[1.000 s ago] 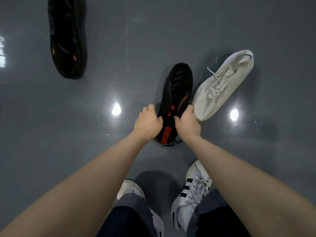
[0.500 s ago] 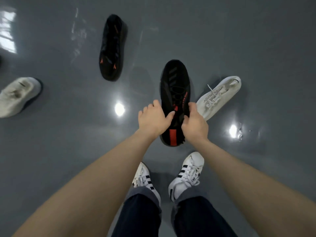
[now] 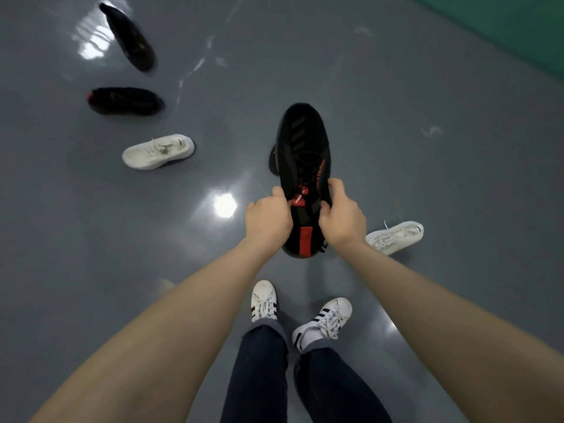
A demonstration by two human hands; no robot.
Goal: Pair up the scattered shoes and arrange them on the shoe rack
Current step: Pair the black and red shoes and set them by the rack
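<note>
A black sneaker with red-orange marks (image 3: 303, 151) hangs above the grey floor, toe pointing away from me. My left hand (image 3: 268, 219) grips its left side near the heel, and my right hand (image 3: 341, 218) grips its right side. A white sneaker (image 3: 395, 237) lies on the floor just right of my right wrist. Another white sneaker (image 3: 158, 151) lies to the left. Two more black shoes sit at the upper left, the nearer black shoe (image 3: 125, 100) with a red spot and the farther black shoe (image 3: 131, 38) beyond it. No shoe rack is in view.
My own feet in white striped sneakers (image 3: 302, 312) stand below the held shoe. The glossy grey floor (image 3: 427, 117) carries bright light reflections. A green strip (image 3: 503, 22) borders the floor at the upper right.
Both hands have lifted the black sneaker off the floor, away from the white one beside it. The view has risen and turned, bringing more shoes in at the left.
</note>
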